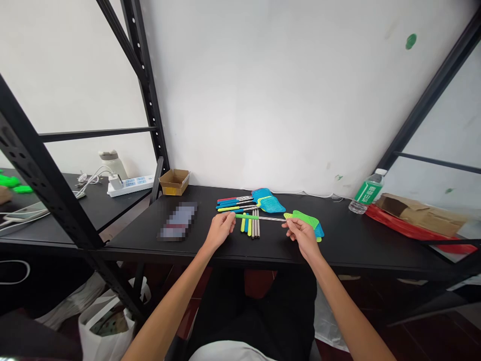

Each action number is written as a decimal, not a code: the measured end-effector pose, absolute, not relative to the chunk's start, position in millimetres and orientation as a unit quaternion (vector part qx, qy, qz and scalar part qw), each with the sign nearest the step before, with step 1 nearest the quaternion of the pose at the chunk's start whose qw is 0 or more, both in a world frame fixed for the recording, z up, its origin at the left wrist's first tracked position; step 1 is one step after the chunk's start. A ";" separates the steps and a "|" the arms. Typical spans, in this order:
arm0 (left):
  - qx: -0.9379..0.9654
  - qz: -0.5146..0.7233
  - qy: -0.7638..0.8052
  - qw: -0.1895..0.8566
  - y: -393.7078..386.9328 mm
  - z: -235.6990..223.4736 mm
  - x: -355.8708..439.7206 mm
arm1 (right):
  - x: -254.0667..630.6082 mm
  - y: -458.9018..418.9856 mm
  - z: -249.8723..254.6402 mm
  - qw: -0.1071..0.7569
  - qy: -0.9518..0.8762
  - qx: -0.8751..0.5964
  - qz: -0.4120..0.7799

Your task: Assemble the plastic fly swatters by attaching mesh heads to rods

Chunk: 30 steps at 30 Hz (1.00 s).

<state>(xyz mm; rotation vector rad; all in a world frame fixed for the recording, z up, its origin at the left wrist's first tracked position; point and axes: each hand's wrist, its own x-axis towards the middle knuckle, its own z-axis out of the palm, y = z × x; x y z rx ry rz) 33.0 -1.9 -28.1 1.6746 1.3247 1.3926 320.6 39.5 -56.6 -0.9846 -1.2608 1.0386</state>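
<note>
Black desk stands against a white wall. At the desk's right end, a water bottle stands beside a cardboard packet on red plastic. At its left end sit a small cardboard box and a blurred flat object. Mid-desk, a fanned bunch of fly swatters with blue mesh heads lies behind a row of loose swatter handles. A green-handled fly swatter spans both hands above that row: the left hand closes around the handle, and the right hand pinches the shaft's end beside the green mesh head, which overlaps a blue one.
</note>
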 end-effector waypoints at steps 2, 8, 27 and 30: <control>0.630 0.521 0.498 0.289 -2.1 -27.6 33.4 | 320.1 38.9 -55.9 0.574 -0.543 -0.425 0.441; 0.633 0.518 0.498 0.286 -1.9 -27.0 33.5 | 318.6 35.8 -52.8 0.571 -0.545 -0.421 0.447; 0.629 0.526 0.492 0.293 -2.7 -27.1 33.7 | 316.0 33.6 -49.3 0.559 -0.549 -0.426 0.453; 0.630 0.524 0.496 0.287 -2.8 -26.7 33.7 | 315.8 34.0 -49.7 0.558 -0.547 -0.427 0.455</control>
